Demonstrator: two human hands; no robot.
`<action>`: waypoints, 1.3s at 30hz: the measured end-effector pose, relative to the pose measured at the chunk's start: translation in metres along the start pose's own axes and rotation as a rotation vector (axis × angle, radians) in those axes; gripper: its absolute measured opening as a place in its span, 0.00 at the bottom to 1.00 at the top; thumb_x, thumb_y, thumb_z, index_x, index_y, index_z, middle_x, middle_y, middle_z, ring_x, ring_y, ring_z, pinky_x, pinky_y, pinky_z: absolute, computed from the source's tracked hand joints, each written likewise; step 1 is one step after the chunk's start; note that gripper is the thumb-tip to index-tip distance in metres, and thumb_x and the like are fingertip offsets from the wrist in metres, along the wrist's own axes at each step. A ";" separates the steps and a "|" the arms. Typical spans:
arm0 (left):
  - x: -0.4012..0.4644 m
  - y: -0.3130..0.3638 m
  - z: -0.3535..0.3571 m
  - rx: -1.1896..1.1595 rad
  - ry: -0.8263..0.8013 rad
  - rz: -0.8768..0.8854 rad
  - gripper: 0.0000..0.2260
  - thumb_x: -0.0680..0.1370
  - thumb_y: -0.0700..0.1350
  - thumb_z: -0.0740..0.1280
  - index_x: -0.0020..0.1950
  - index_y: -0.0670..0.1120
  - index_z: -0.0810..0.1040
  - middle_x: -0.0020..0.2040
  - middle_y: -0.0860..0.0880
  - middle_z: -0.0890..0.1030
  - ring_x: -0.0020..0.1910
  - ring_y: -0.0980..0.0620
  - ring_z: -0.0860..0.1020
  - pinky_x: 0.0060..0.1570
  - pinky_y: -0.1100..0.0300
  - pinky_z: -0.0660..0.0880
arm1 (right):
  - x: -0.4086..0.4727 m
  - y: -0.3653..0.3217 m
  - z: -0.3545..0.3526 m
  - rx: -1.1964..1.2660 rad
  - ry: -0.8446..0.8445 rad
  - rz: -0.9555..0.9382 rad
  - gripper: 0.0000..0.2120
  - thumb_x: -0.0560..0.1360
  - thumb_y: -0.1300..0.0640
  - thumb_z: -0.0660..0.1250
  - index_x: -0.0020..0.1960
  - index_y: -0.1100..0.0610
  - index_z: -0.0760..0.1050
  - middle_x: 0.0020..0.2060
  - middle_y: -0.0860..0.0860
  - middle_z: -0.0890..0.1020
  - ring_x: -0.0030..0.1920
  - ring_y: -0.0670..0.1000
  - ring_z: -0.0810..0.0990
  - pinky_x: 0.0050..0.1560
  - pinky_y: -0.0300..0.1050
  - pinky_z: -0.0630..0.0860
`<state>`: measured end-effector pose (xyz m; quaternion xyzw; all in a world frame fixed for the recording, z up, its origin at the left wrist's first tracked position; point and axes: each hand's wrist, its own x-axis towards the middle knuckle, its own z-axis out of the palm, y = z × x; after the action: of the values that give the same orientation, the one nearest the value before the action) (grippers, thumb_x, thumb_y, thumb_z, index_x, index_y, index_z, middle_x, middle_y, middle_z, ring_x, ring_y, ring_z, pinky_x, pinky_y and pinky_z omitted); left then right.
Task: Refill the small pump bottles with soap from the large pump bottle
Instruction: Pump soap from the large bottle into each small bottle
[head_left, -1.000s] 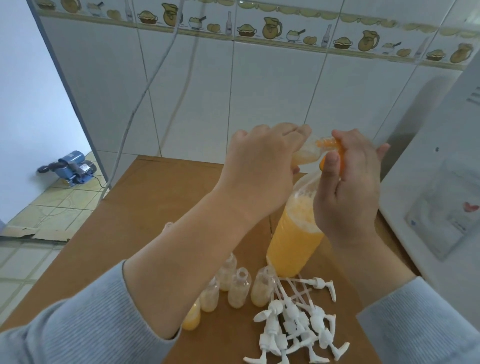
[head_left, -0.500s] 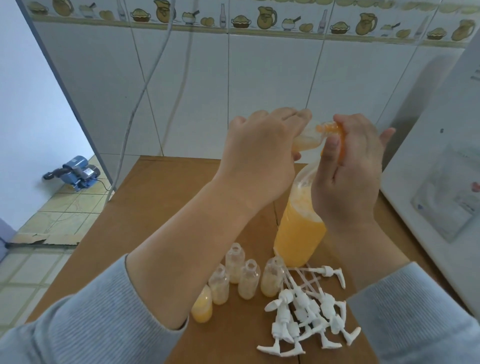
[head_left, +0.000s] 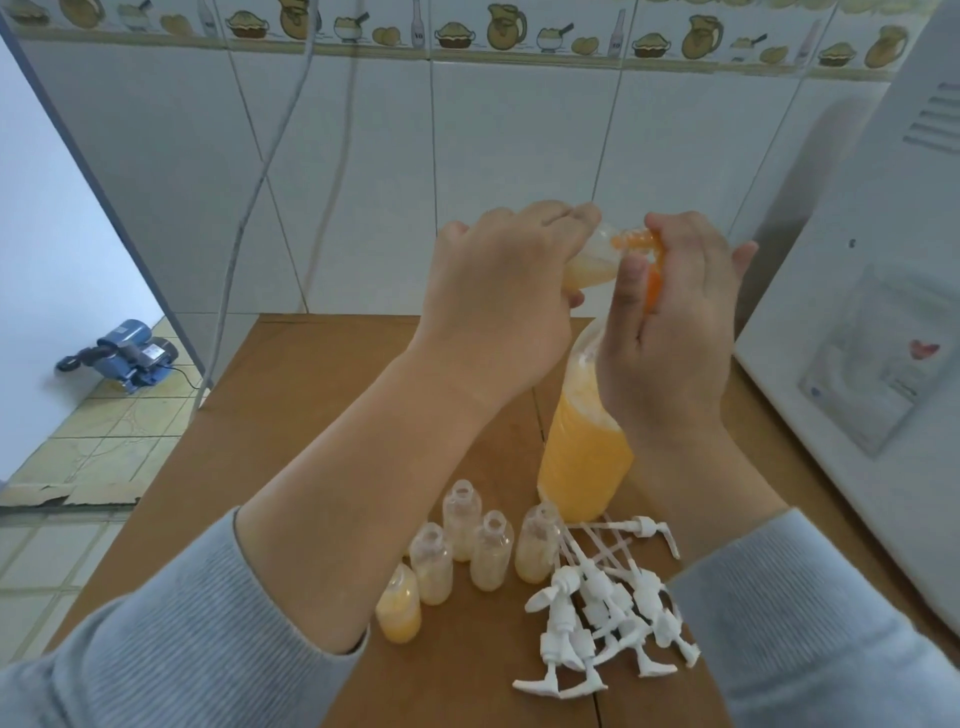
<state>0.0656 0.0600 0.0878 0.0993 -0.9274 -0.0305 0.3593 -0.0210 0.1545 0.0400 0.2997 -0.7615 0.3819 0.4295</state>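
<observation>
The large pump bottle (head_left: 584, 457) of orange soap stands on the brown table (head_left: 322, 374). My right hand (head_left: 670, 332) grips its orange pump head (head_left: 636, 244). My left hand (head_left: 498, 296) holds a small clear bottle (head_left: 592, 262) tilted sideways, its mouth against the pump spout; a little yellow soap lies inside. Below stand several small open bottles (head_left: 488, 551), mostly near empty, and one filled with yellow soap (head_left: 399, 610). A pile of white pump tops (head_left: 602, 608) lies to their right.
A white appliance (head_left: 857, 364) stands close on the right of the table. White tiled wall (head_left: 467, 171) runs behind, with a cable (head_left: 260, 176) hanging down it. A blue pump motor (head_left: 130, 356) sits on the floor at left.
Both hands keep their hold at the pump spout. The view has shifted a little, so the bottles and pump tops show higher in frame. More soap lies in the small bottle.
</observation>
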 end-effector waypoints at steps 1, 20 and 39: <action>0.000 -0.001 0.001 -0.005 -0.013 -0.009 0.24 0.76 0.46 0.67 0.71 0.53 0.67 0.65 0.56 0.74 0.61 0.50 0.73 0.56 0.53 0.65 | -0.001 0.000 0.001 -0.002 -0.008 0.006 0.22 0.82 0.49 0.49 0.62 0.63 0.72 0.57 0.56 0.77 0.63 0.52 0.72 0.75 0.47 0.50; 0.003 -0.009 0.003 -0.122 -0.067 -0.018 0.24 0.75 0.48 0.68 0.71 0.52 0.67 0.63 0.56 0.75 0.61 0.51 0.73 0.59 0.52 0.69 | 0.011 0.005 -0.016 0.078 -0.192 -0.001 0.24 0.81 0.47 0.46 0.65 0.59 0.71 0.61 0.53 0.76 0.66 0.50 0.69 0.74 0.41 0.41; -0.162 -0.114 -0.042 -0.868 -0.008 -0.802 0.22 0.60 0.56 0.73 0.53 0.58 0.79 0.52 0.51 0.83 0.55 0.51 0.80 0.59 0.48 0.73 | 0.036 0.017 -0.037 0.081 -0.423 -0.010 0.22 0.83 0.48 0.49 0.69 0.59 0.67 0.67 0.53 0.72 0.72 0.53 0.63 0.75 0.51 0.46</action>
<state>0.2291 -0.0180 -0.0025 0.2861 -0.7215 -0.5410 0.3238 -0.0348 0.1895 0.0789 0.3939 -0.8173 0.3386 0.2495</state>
